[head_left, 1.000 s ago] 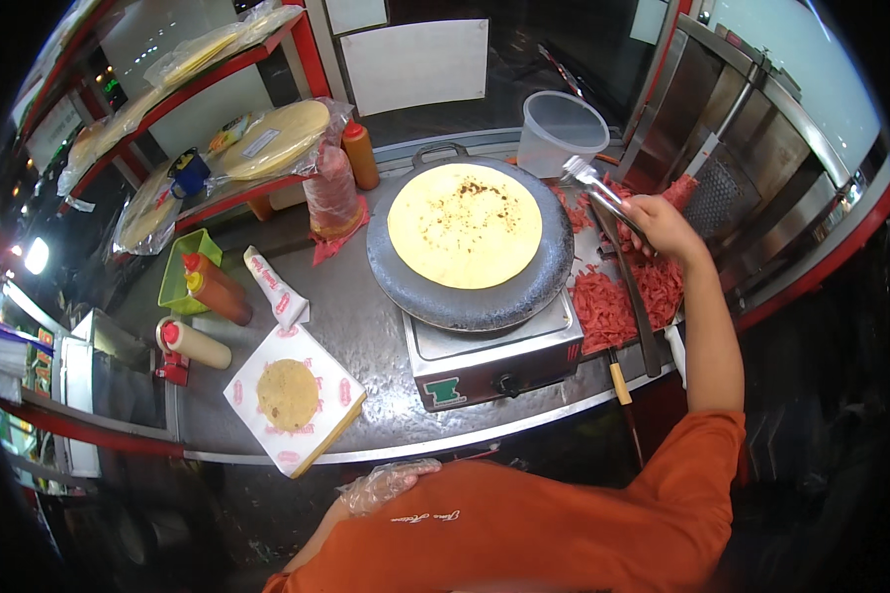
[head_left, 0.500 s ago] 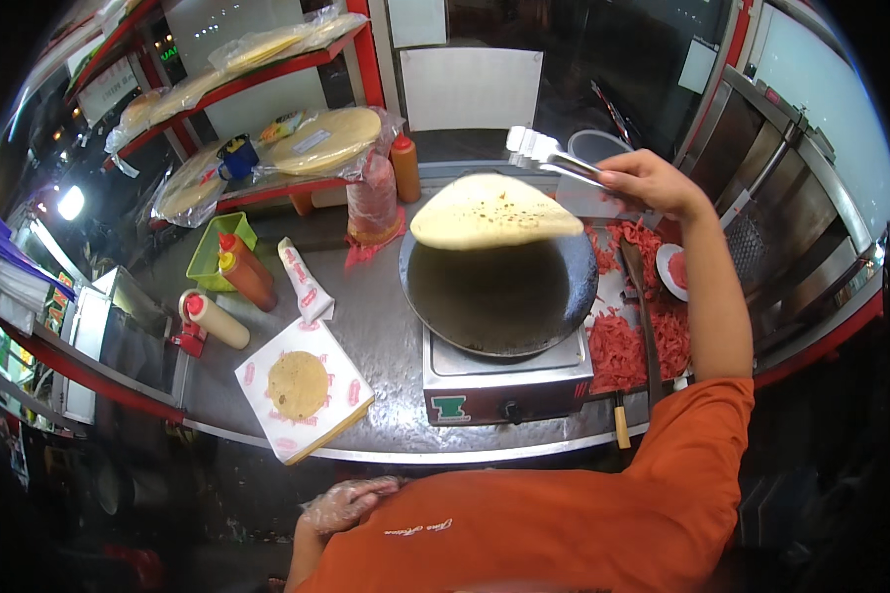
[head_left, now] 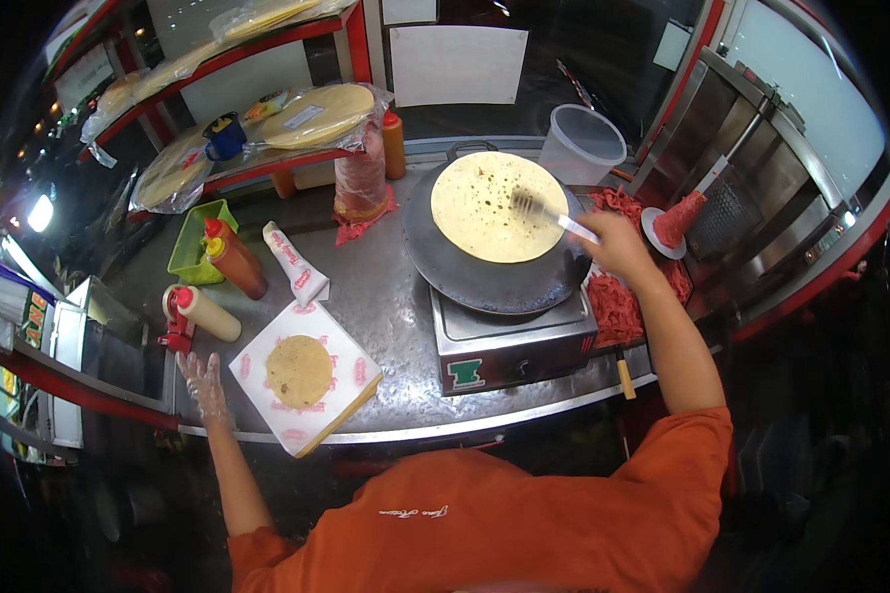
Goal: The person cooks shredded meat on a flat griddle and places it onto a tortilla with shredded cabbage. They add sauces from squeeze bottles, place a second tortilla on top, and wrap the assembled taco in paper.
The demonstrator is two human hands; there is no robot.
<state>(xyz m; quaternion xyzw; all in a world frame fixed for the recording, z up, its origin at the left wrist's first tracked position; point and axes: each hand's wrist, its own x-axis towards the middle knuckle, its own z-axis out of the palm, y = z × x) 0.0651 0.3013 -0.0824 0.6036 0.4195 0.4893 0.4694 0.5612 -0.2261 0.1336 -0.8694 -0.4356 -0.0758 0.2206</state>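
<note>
My right hand (head_left: 618, 245) is closed around metal tongs (head_left: 552, 214); their ends rest over a round, brown-spotted flatbread (head_left: 480, 212). The flatbread lies flat toward the far side of a dark round griddle pan (head_left: 475, 282). That pan sits on a steel gas stove (head_left: 514, 346). My left hand (head_left: 205, 387), in a clear plastic glove, has its fingers apart and holds nothing. It is near the counter's front edge, left of a stack of printed white paper (head_left: 292, 430) bearing a small round flatbread (head_left: 299, 371).
Left of centre stand a cream sauce bottle (head_left: 213, 316), a red sauce bottle (head_left: 235, 262), a green basket (head_left: 190, 255) and a paper-wrapped roll (head_left: 295, 265). Shredded red meat (head_left: 615, 308) lies right of the stove. A clear plastic tub (head_left: 583, 143) stands behind; bagged flatbreads (head_left: 316, 117) fill shelves.
The large flatbread has dropped from mid-air onto the pan and lies flat. The tongs came down onto it. My left hand moved from beside my body out left over the counter edge.
</note>
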